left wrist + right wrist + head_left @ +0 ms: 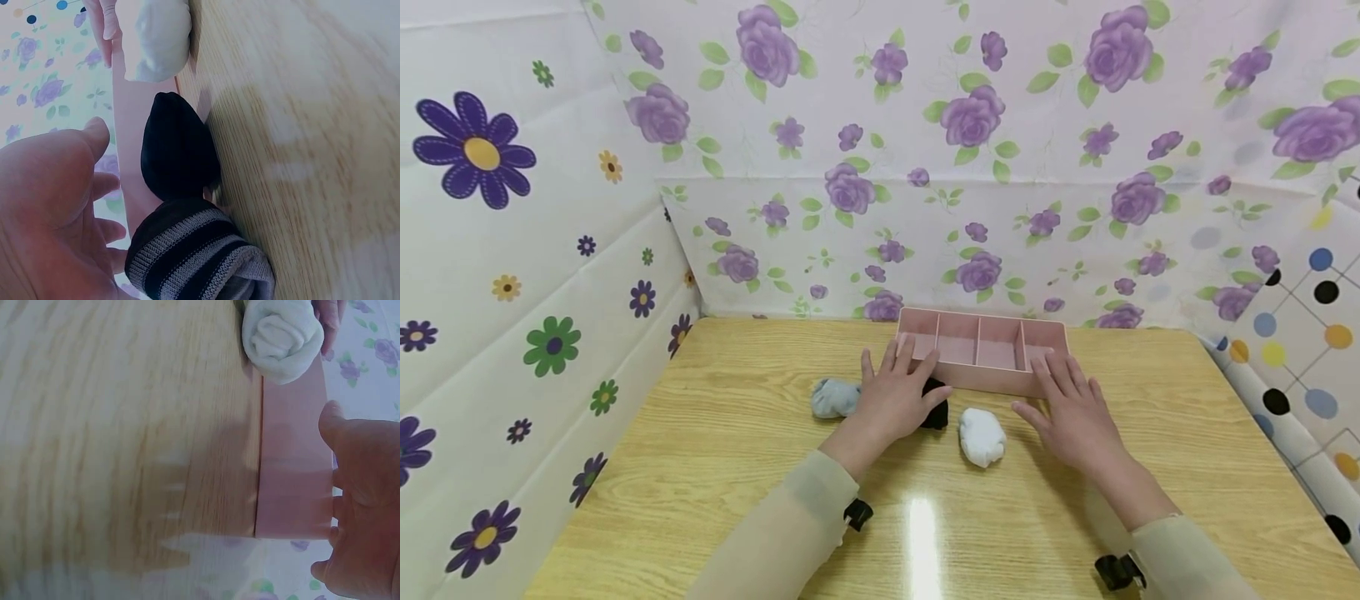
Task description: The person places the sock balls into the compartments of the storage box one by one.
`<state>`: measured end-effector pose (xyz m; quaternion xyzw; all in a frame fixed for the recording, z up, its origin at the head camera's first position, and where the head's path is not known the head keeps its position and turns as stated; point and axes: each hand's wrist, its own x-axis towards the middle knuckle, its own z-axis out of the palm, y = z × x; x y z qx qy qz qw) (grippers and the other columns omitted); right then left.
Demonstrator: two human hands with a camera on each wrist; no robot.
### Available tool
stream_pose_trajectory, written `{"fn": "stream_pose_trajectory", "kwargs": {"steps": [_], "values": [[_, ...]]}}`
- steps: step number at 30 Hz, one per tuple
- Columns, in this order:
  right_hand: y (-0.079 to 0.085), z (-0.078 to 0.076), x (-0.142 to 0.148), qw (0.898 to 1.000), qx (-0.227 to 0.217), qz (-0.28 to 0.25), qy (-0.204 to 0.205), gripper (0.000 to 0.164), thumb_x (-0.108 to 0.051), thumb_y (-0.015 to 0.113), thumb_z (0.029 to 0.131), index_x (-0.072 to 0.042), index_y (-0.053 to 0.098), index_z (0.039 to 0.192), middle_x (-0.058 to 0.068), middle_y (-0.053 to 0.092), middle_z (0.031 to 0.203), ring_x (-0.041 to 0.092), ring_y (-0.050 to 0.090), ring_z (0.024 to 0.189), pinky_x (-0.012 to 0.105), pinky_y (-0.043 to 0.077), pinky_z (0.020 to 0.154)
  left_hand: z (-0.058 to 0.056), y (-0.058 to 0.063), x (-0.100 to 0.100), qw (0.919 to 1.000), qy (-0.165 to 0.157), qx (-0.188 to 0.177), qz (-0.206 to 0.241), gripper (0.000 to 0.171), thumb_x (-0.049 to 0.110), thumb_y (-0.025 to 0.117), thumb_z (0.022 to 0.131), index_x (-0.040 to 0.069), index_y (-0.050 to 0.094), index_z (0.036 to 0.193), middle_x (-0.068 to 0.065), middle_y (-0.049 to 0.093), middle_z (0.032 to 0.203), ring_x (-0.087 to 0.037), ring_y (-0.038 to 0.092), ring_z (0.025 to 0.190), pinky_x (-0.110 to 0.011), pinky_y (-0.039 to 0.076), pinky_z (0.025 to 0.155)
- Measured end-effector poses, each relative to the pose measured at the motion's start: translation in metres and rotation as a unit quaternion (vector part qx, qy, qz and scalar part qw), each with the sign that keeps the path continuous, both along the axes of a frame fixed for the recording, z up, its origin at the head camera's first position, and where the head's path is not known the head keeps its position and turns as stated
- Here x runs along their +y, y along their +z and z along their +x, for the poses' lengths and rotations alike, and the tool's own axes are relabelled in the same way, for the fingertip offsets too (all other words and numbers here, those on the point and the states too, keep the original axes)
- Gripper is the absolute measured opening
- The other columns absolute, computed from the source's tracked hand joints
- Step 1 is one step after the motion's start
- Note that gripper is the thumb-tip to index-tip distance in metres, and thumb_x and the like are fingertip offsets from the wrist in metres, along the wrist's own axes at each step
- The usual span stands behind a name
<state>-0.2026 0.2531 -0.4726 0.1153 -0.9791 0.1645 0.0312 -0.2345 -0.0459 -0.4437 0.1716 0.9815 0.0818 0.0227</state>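
A pink divided organizer box [1000, 379] stands on the table. My left hand [895, 400], fingers spread, reaches to its left front rim, while my right hand [1078, 417] lies at its right front corner with the fingers extended. Neither hand holds anything. In front of the box are three rolled-up socks: a grey one [833, 398] with black stripes seen in the left wrist view, a black one [178, 147] partly hidden by my left hand in the head view, and a white one [982, 437] between the hands.
The wooden table [715, 467] reaches back to a hanging cloth [820, 225] with purple roses. Another flowered cloth [512, 317] borders the left side, and a dotted cloth [1292, 367] the right.
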Motion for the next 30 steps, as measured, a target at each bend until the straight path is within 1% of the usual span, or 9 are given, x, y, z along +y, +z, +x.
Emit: {"fn": "stream_pose_trajectory", "kwargs": {"steps": [4,8,15,21,24,28,30], "values": [[0.001,-0.002,-0.001,1.000,-0.003,-0.002,0.004,0.091,-0.059,0.055,0.113,-0.004,0.020,0.176,0.024,0.006,0.183,0.051,0.002,0.166,0.077,0.007,0.128,0.001,0.000,-0.002,1.0000,0.002,-0.003,0.005,0.074,0.073,0.035,0.111,0.036,0.032,0.176,-0.011,0.006,0.185,-0.036,0.002,0.170,-0.076,0.001,0.129],[0.003,-0.005,-0.004,1.000,-0.003,-0.007,0.010,0.090,-0.057,0.057,0.113,-0.004,0.022,0.176,0.024,0.008,0.183,0.052,0.004,0.166,0.077,0.007,0.128,0.003,0.002,-0.005,0.9999,0.007,-0.004,0.006,0.074,0.073,0.036,0.111,0.037,0.031,0.176,-0.011,0.008,0.185,-0.036,0.002,0.170,-0.076,0.000,0.129],[0.006,-0.006,-0.009,0.999,-0.011,-0.029,0.019,0.088,-0.056,0.058,0.113,-0.003,0.024,0.175,0.022,0.005,0.183,0.051,0.003,0.167,0.074,0.004,0.129,0.002,0.001,-0.011,0.9998,0.016,-0.007,0.003,0.075,0.073,0.033,0.111,0.036,0.031,0.176,-0.010,0.005,0.185,-0.035,0.000,0.170,-0.078,-0.003,0.128],[0.002,-0.007,-0.008,0.998,-0.006,-0.051,0.032,0.086,-0.053,0.059,0.113,-0.004,0.024,0.175,0.024,0.008,0.182,0.050,0.002,0.167,0.072,0.001,0.130,0.002,0.001,-0.015,0.9998,0.019,-0.005,-0.006,0.075,0.074,0.032,0.111,0.037,0.032,0.176,-0.010,0.006,0.185,-0.036,0.003,0.170,-0.079,0.000,0.127],[0.001,-0.008,-0.007,0.997,-0.008,-0.071,0.027,0.087,-0.054,0.057,0.114,-0.004,0.022,0.176,0.024,0.008,0.182,0.049,0.000,0.167,0.072,0.002,0.131,0.003,0.001,-0.017,0.9998,0.018,-0.007,-0.004,0.075,0.073,0.032,0.111,0.036,0.033,0.176,-0.010,0.007,0.185,-0.036,0.004,0.170,-0.079,-0.001,0.127],[-0.001,-0.011,-0.005,0.994,-0.007,-0.108,-0.001,0.091,-0.058,0.054,0.114,-0.005,0.014,0.177,0.022,0.004,0.183,0.047,-0.002,0.168,0.075,0.011,0.128,0.004,0.002,-0.018,0.9998,0.016,-0.011,0.010,0.074,0.072,0.035,0.112,0.034,0.035,0.175,-0.011,0.006,0.185,-0.036,0.002,0.170,-0.078,-0.005,0.127],[-0.003,-0.014,-0.003,0.992,-0.005,-0.122,-0.015,0.093,-0.059,0.053,0.114,-0.005,0.011,0.177,0.023,0.001,0.183,0.049,-0.001,0.167,0.078,0.015,0.125,0.004,0.002,-0.019,0.9998,0.016,-0.009,0.012,0.074,0.072,0.035,0.112,0.033,0.036,0.175,-0.012,0.007,0.185,-0.036,0.003,0.170,-0.078,-0.004,0.127]]}}
